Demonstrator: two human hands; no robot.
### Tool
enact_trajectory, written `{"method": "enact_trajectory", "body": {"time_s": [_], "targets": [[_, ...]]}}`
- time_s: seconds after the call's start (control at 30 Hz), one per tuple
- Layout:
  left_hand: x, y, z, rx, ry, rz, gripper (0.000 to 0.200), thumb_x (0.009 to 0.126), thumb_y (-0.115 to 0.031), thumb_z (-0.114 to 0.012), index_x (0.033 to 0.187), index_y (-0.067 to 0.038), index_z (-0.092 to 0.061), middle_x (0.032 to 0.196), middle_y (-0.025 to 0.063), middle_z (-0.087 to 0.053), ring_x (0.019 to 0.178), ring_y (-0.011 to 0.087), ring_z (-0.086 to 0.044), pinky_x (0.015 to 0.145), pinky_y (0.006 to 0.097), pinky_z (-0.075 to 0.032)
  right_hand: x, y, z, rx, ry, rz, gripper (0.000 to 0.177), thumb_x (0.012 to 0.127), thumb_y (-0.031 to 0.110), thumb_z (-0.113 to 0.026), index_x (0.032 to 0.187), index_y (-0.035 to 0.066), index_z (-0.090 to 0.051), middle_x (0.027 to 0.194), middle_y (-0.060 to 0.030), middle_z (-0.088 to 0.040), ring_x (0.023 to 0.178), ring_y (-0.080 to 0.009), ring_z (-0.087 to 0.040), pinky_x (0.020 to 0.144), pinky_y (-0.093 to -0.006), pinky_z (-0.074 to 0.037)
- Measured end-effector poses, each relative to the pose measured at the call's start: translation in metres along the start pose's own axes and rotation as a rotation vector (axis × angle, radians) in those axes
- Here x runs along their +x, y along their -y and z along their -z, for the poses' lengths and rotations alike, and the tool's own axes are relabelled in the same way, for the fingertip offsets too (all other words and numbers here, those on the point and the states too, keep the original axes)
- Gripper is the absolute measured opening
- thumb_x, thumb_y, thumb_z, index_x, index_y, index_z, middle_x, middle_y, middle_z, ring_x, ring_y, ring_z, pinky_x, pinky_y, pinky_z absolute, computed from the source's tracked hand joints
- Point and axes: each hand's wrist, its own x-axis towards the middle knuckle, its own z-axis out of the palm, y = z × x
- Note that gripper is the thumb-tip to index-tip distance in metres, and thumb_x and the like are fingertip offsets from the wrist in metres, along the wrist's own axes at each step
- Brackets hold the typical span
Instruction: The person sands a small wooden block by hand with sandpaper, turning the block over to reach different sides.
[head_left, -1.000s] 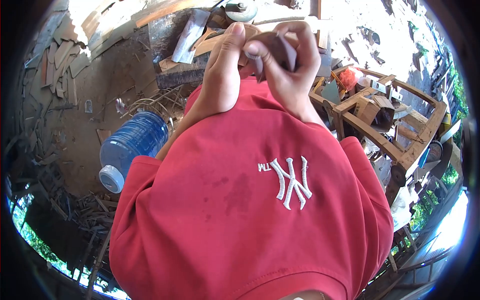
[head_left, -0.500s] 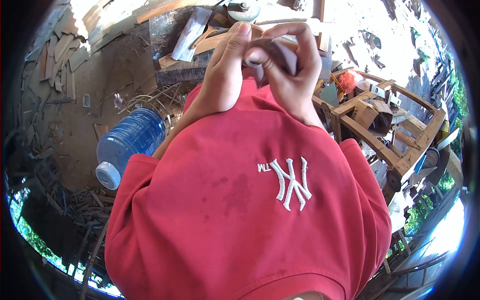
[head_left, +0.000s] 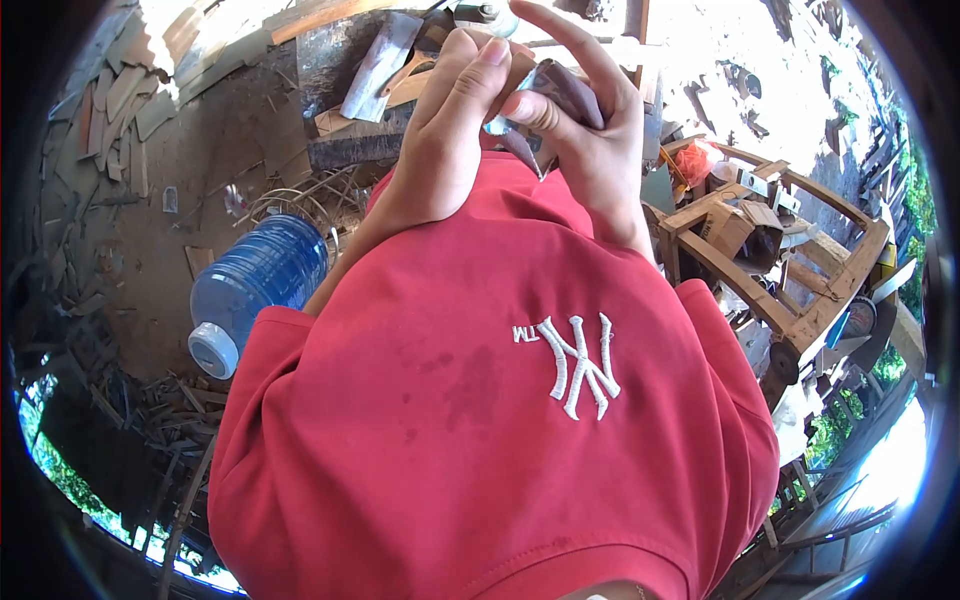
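Note:
My right hand [head_left: 605, 125] pinches a folded sheet of sandpaper [head_left: 570, 92], dark brown on one face and pale bluish on the other. Its index finger is raised off the sheet, and one pointed corner hangs below the thumb. Beside it, my left hand [head_left: 447, 135] is closed, thumb up, around a small brown piece that looks like wood [head_left: 517, 76]. Most of that piece is hidden by the fingers and the sheet. Both hands are close together in front of my red shirt [head_left: 480, 330].
A large blue water jug [head_left: 262, 270] lies on the ground at left. Behind my hands is a low bench [head_left: 350, 152] with wood pieces on it. At right stands a wooden frame [head_left: 740, 275] around a cardboard box [head_left: 728, 232]. Wood scraps [head_left: 120, 115] cover the left side.
My right index finger has straightened and lifted upward. The sandpaper has opened a little, so more of its pale side shows. My left hand has barely shifted.

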Motion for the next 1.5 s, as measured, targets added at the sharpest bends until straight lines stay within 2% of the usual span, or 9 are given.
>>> {"method": "enact_trajectory", "body": {"time_s": [0.37,0.43,0.63,0.8,0.9,1.0,1.13,1.43,1.5], "targets": [[-0.001,0.005,0.004,0.042,0.024,-0.038,0.026,0.095,-0.030,-0.035,0.096,-0.005,-0.044,0.087,0.0011,-0.050,0.072,0.0037,-0.040,0.063,0.0190,-0.035,-0.008,-0.009,-0.006,0.014,0.018,0.084,0.060,0.070,0.012,-0.075,0.122,0.001,-0.047,0.089,-0.0080,-0.061,0.075,-0.0063,-0.056,0.074,-0.0238,-0.049],[-0.003,-0.004,-0.001,-0.009,-0.009,0.055,0.026,0.095,-0.030,-0.036,0.094,-0.005,-0.044,0.081,-0.0013,-0.045,0.070,0.0028,-0.038,0.062,0.0185,-0.034,0.001,-0.001,0.006,0.119,-0.035,-0.150,0.060,0.069,0.010,-0.075,0.122,0.001,-0.047,0.094,-0.0067,-0.060,0.075,-0.0052,-0.055,0.077,-0.0237,-0.048],[0.000,0.008,0.010,0.032,0.094,-0.033,0.030,0.095,-0.033,-0.035,0.098,-0.004,-0.044,0.089,0.0014,-0.048,0.074,0.0038,-0.043,0.064,0.0210,-0.039,-0.004,-0.015,-0.006,-0.017,0.027,0.180,0.058,0.072,0.010,-0.073,0.122,0.000,-0.047,0.089,-0.0144,-0.062,0.080,-0.0118,-0.059,0.072,-0.0256,-0.050],[-0.006,-0.006,-0.002,0.007,-0.004,0.057,0.030,0.095,-0.031,-0.036,0.099,-0.003,-0.044,0.090,0.0023,-0.046,0.077,0.0051,-0.046,0.067,0.0193,-0.040,0.000,0.000,0.004,0.100,-0.049,-0.169,0.060,0.071,0.009,-0.074,0.123,0.001,-0.046,0.088,-0.0125,-0.063,0.082,-0.0110,-0.059,0.071,-0.0239,-0.049],[-0.001,0.005,0.009,0.047,0.074,-0.023,0.029,0.095,-0.029,-0.035,0.099,-0.002,-0.043,0.088,0.0039,-0.049,0.079,0.0069,-0.048,0.065,0.0207,-0.044,-0.005,-0.012,-0.009,-0.062,0.012,0.104,0.061,0.071,0.011,-0.074,0.124,0.002,-0.046,0.088,-0.0119,-0.064,0.082,-0.0130,-0.060,0.072,-0.0251,-0.049],[-0.003,0.001,0.003,-0.016,0.031,0.014,0.026,0.095,-0.028,-0.035,0.096,-0.003,-0.043,0.084,0.0034,-0.048,0.077,0.0063,-0.047,0.060,0.0204,-0.043,0.001,-0.007,0.001,0.041,-0.032,-0.104,0.062,0.070,0.010,-0.075,0.124,0.004,-0.046,0.091,-0.0100,-0.063,0.085,-0.0120,-0.059,0.075,-0.0257,-0.048],[-0.002,0.005,0.011,0.120,0.050,-0.077,0.026,0.095,-0.027,-0.034,0.095,-0.003,-0.044,0.082,0.0029,-0.046,0.072,0.0068,-0.048,0.057,0.0219,-0.045,-0.011,-0.011,-0.011,0.047,0.026,-0.039,0.061,0.070,0.007,-0.074,0.124,0.002,-0.045,0.095,-0.0121,-0.062,0.088,-0.0135,-0.059,0.078,-0.0252,-0.047],[-0.011,0.006,0.009,-0.031,0.020,0.037,0.022,0.095,-0.026,-0.037,0.093,-0.006,-0.044,0.077,-0.0015,-0.041,0.068,0.0033,-0.037,0.062,0.0175,-0.031,-0.018,-0.008,-0.018,-0.079,0.019,0.024,0.064,0.072,0.011,-0.073,0.128,0.004,-0.043,0.074,-0.0018,-0.062,0.062,-0.0003,-0.048,0.058,-0.0151,-0.039],[-0.010,0.006,0.007,-0.051,0.005,0.048,0.022,0.095,-0.026,-0.036,0.092,-0.006,-0.044,0.077,-0.0016,-0.041,0.068,0.0033,-0.036,0.061,0.0183,-0.031,-0.012,-0.001,-0.014,-0.015,-0.003,-0.046,0.065,0.071,0.010,-0.074,0.127,0.003,-0.042,0.085,-0.0078,-0.063,0.080,-0.0080,-0.055,0.069,-0.0209,-0.045]]}}
